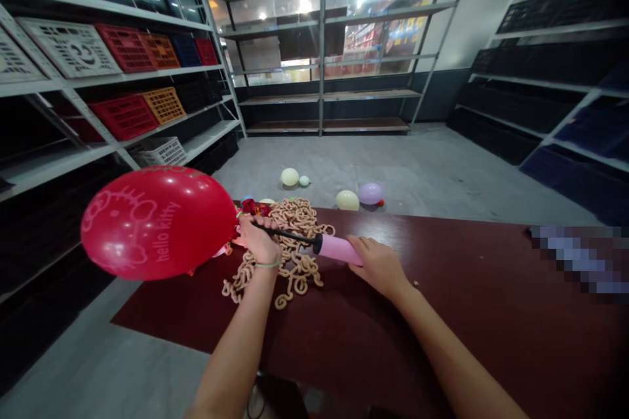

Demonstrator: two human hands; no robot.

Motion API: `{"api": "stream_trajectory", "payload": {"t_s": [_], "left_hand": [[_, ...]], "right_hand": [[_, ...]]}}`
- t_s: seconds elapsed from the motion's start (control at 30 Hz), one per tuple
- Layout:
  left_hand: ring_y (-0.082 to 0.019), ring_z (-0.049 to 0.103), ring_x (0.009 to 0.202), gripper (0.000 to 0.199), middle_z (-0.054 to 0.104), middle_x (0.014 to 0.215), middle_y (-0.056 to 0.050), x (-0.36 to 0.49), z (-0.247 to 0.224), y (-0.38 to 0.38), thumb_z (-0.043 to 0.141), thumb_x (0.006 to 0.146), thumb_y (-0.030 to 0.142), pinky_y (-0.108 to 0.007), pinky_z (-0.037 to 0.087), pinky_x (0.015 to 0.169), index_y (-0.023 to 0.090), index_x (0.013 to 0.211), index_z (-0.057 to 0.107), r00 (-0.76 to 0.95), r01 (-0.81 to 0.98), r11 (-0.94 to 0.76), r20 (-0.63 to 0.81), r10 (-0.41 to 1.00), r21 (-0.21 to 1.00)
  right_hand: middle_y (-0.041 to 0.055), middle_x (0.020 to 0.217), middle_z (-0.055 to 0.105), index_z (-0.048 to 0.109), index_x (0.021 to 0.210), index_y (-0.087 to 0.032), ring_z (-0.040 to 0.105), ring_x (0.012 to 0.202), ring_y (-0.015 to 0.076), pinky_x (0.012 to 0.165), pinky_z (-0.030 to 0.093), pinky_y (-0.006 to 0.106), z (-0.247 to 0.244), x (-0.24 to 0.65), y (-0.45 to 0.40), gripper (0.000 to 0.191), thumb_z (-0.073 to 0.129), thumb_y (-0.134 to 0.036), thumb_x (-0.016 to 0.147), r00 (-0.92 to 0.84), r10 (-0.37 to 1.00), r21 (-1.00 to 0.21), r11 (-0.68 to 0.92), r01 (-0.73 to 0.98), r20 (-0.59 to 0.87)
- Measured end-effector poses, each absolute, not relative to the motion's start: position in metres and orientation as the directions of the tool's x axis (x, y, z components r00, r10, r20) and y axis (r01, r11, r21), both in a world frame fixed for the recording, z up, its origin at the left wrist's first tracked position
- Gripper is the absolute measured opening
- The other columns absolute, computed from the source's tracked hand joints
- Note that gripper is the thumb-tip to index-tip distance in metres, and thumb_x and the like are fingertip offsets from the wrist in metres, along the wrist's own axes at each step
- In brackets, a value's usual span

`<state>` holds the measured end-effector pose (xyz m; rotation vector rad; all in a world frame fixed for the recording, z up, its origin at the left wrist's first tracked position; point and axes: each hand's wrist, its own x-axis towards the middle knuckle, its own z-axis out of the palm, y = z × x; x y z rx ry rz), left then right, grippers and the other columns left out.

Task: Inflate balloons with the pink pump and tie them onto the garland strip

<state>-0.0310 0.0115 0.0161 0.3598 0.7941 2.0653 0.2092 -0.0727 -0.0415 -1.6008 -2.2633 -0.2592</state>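
Bulging across the left of the frame, a glossy red oval rubber balloon, printed with "hello kitty" and a cartoon face, is seen above the table's left edge. At its right end, the black rod of a pink cylindrical plastic hand pump is gripped by the left hand, around whose wrist a pale green band is worn; whether the balloon's neck is also pinched cannot be told. Near the centre, the pump's pink barrel is clasped in the closed right hand. Beneath and behind the rod, a heap of beige curled strands is spread on the dark red-brown table. Beyond it, at mid-frame, a pale yellow round balloon and a purple round balloon are seen on the grey floor. At upper left, a white plastic crate is held on metal shelving.
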Motion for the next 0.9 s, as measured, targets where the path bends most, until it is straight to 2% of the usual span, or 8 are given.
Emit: {"api": "stream_trajectory", "payload": {"t_s": [0.07, 0.17, 0.23, 0.43, 0.6, 0.73, 0.9], "left_hand": [[-0.007, 0.033, 0.041, 0.02, 0.032, 0.056, 0.008, -0.02, 0.013, 0.008, 0.045, 0.089, 0.031, -0.02, 0.027, 0.042, 0.022, 0.076, 0.033, -0.585, -0.626, -0.415, -0.045, 0.81, 0.661], [-0.007, 0.033, 0.041, 0.025, 0.033, 0.056, 0.008, 0.002, 0.002, 0.001, 0.048, 0.09, 0.037, -0.022, 0.027, 0.042, 0.022, 0.075, 0.035, -0.502, -0.639, -0.352, -0.024, 0.864, 0.684], [-0.008, 0.034, 0.042, 0.025, 0.035, 0.056, 0.007, 0.012, -0.006, -0.001, 0.048, 0.092, 0.038, -0.022, 0.028, 0.042, 0.022, 0.076, 0.036, -0.45, -0.636, -0.317, -0.005, 0.893, 0.704], [-0.01, 0.043, 0.045, 0.026, 0.041, 0.058, 0.006, 0.003, -0.013, 0.006, 0.046, 0.094, 0.042, -0.024, 0.04, 0.047, 0.023, 0.079, 0.038, -0.409, -0.604, -0.312, 0.05, 0.911, 0.733], [-0.011, 0.055, 0.054, 0.024, 0.049, 0.06, 0.005, -0.032, -0.006, 0.022, 0.041, 0.094, 0.037, -0.027, 0.051, 0.061, 0.021, 0.076, 0.038, -0.596, -0.535, -0.442, 0.049, 0.801, 0.72], [-0.01, 0.053, 0.051, 0.024, 0.046, 0.056, 0.007, -0.057, -0.005, 0.032, 0.044, 0.092, 0.038, -0.027, 0.053, 0.06, 0.021, 0.075, 0.039, -0.65, -0.445, -0.483, 0.099, 0.754, 0.754], [-0.01, 0.051, 0.049, 0.028, 0.046, 0.054, 0.007, -0.064, -0.005, 0.032, 0.052, 0.089, 0.042, -0.026, 0.051, 0.055, 0.021, 0.074, 0.042, -0.541, -0.403, -0.47, 0.21, 0.814, 0.786]], "right_hand": [[0.0076, 0.104, 0.068, 0.05, 0.135, -0.022, 0.063, 0.088, 0.0232, 0.07, 0.043, 0.03, -0.043, 0.197, -0.076, 0.054, 0.059, -0.029, 0.082, -0.292, 0.866, -0.07, 0.348, 0.935, 0.406], [0.0073, 0.105, 0.069, 0.038, 0.147, -0.025, 0.064, 0.085, 0.0222, 0.066, 0.043, 0.029, -0.046, 0.182, -0.081, 0.067, 0.06, -0.034, 0.084, -0.259, 0.86, -0.126, 0.345, 0.93, 0.439], [0.0074, 0.106, 0.069, 0.035, 0.149, -0.025, 0.065, 0.084, 0.022, 0.065, 0.044, 0.029, -0.049, 0.177, -0.083, 0.069, 0.059, -0.04, 0.087, -0.251, 0.86, -0.161, 0.352, 0.922, 0.445], [0.0062, 0.104, 0.07, 0.043, 0.144, -0.027, 0.066, 0.084, 0.0218, 0.065, 0.044, 0.029, -0.047, 0.185, -0.081, 0.065, 0.056, -0.057, 0.088, -0.303, 0.845, -0.151, 0.403, 0.903, 0.441], [0.0062, 0.102, 0.069, 0.046, 0.142, -0.026, 0.065, 0.084, 0.0221, 0.068, 0.043, 0.03, -0.043, 0.212, -0.076, 0.059, 0.053, -0.055, 0.091, -0.274, 0.856, -0.085, 0.343, 0.936, 0.439], [0.0076, 0.106, 0.068, 0.049, 0.139, -0.024, 0.063, 0.091, 0.024, 0.072, 0.043, 0.032, -0.043, 0.226, -0.073, 0.058, 0.053, -0.054, 0.091, -0.221, 0.883, -0.093, 0.283, 0.955, 0.413], [0.0086, 0.109, 0.066, 0.051, 0.138, -0.024, 0.059, 0.096, 0.0255, 0.08, 0.041, 0.036, -0.046, 0.22, -0.073, 0.055, 0.052, -0.052, 0.091, -0.299, 0.877, -0.076, 0.35, 0.934, 0.375]]}}
